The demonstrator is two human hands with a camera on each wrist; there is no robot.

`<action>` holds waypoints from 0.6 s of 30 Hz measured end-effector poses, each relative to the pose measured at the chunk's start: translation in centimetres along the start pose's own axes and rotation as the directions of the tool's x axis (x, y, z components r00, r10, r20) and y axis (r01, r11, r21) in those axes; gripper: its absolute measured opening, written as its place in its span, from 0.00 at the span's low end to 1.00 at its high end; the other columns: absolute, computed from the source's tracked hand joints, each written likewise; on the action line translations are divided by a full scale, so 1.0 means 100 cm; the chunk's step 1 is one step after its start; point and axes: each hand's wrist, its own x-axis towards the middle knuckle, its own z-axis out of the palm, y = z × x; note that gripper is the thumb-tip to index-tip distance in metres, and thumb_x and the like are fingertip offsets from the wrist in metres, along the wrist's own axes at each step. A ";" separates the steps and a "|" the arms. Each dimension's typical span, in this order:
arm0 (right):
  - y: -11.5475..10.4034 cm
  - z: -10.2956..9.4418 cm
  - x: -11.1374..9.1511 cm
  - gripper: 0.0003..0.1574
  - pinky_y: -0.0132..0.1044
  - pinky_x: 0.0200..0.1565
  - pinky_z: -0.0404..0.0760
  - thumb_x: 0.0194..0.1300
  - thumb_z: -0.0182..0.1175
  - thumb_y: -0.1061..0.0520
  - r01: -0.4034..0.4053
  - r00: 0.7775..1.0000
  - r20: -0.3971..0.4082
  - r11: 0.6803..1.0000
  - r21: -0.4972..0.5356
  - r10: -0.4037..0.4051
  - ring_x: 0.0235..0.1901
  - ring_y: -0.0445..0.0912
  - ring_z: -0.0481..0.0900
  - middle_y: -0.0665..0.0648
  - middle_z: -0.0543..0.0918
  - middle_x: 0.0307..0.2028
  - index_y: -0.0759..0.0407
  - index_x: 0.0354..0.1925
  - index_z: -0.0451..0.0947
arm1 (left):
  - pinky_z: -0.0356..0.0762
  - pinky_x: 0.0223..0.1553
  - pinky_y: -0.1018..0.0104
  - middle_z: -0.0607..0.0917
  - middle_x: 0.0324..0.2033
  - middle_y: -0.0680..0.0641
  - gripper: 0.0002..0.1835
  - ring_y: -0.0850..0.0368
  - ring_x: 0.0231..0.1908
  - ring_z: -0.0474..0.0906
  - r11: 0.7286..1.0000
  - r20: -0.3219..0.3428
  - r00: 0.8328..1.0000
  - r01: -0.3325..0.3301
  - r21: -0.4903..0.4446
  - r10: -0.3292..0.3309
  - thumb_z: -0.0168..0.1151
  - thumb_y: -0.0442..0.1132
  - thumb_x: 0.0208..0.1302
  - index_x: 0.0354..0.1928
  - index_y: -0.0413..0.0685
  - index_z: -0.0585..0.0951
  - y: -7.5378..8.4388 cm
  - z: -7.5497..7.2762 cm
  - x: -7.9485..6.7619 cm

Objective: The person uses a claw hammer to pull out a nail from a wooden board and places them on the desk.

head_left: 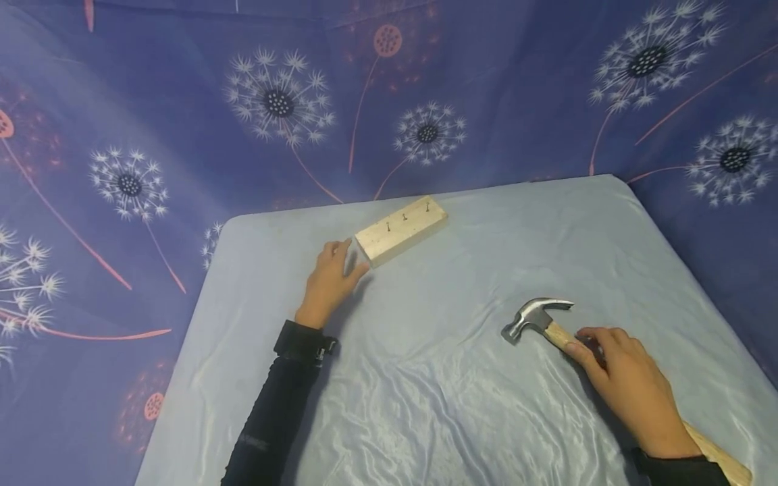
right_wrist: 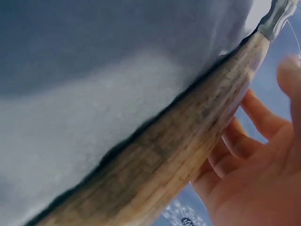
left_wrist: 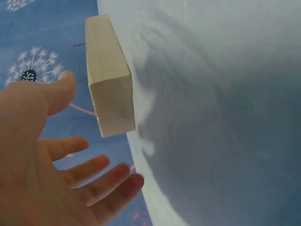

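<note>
A pale wooden block (head_left: 398,233) lies near the far edge of the table, with three nails (head_left: 404,217) sticking up from its top face. Right by the block's near left end is my left hand (head_left: 331,280), its thumb and fingers spread apart and holding nothing. A claw hammer (head_left: 535,314) lies on the right side, head toward the middle and wooden handle (right_wrist: 188,141) running back under my right hand (head_left: 638,388). In the right wrist view the right fingers lie along the far side of the handle, while the thumb stands away from it.
A light, shiny cloth (head_left: 425,378) with wrinkles covers the table. Behind it and at both sides hangs a blue-purple sheet (head_left: 516,88) printed with dandelions. The table's far edge passes just behind the block.
</note>
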 end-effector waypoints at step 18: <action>-0.001 0.001 -0.007 0.34 0.46 0.30 0.77 0.66 0.76 0.42 0.012 0.999 0.030 0.999 -0.031 -0.011 0.39 0.53 0.79 0.54 0.82 0.42 0.64 0.59 0.83 | 0.60 0.74 0.37 0.54 0.81 0.31 0.60 0.33 0.78 0.52 0.994 0.153 0.983 -0.100 -0.038 0.105 0.77 0.56 0.64 0.84 0.37 0.51 0.014 0.011 0.037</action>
